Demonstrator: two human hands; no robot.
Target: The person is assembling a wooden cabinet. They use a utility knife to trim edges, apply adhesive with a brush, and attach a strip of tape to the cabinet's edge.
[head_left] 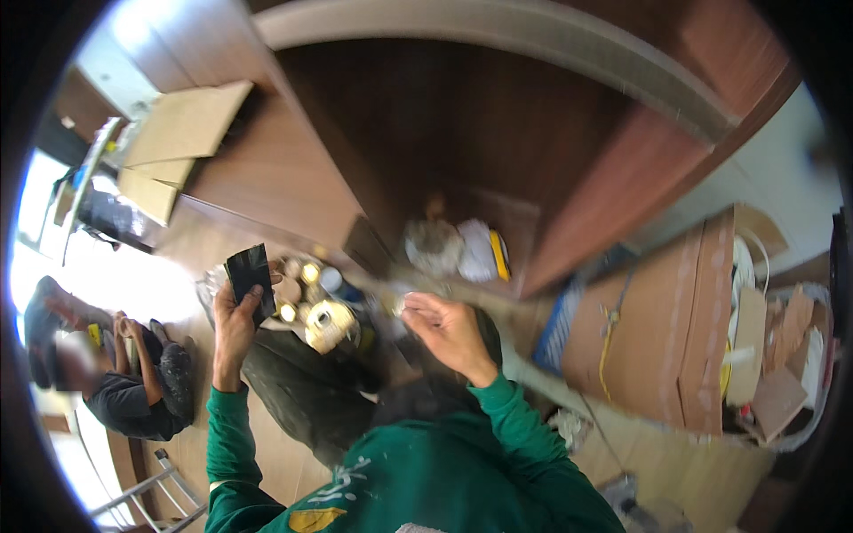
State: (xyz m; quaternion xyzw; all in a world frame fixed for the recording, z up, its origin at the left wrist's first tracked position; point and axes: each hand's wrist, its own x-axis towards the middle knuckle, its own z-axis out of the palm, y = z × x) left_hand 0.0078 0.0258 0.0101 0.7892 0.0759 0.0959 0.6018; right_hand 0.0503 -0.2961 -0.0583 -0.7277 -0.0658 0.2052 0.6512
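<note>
Co-worker (133, 404) low at far left, left hand (235, 327) — fingers clamped on a flat black piece (248, 270), left of a pale yellow roll (330, 337), right hand (451, 333) — fingers close together, cannot tell whether they pinch anything, cardboard box (653, 342) at right.

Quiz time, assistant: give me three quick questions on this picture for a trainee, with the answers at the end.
1. Which hand holds the flat black piece?
2. True or false: the other person is on the left side of the picture.
3. Fill in the blank: across the picture, a pale yellow ____ shows between the two hands.

Key:
1. The left hand.
2. True.
3. Roll.
</note>
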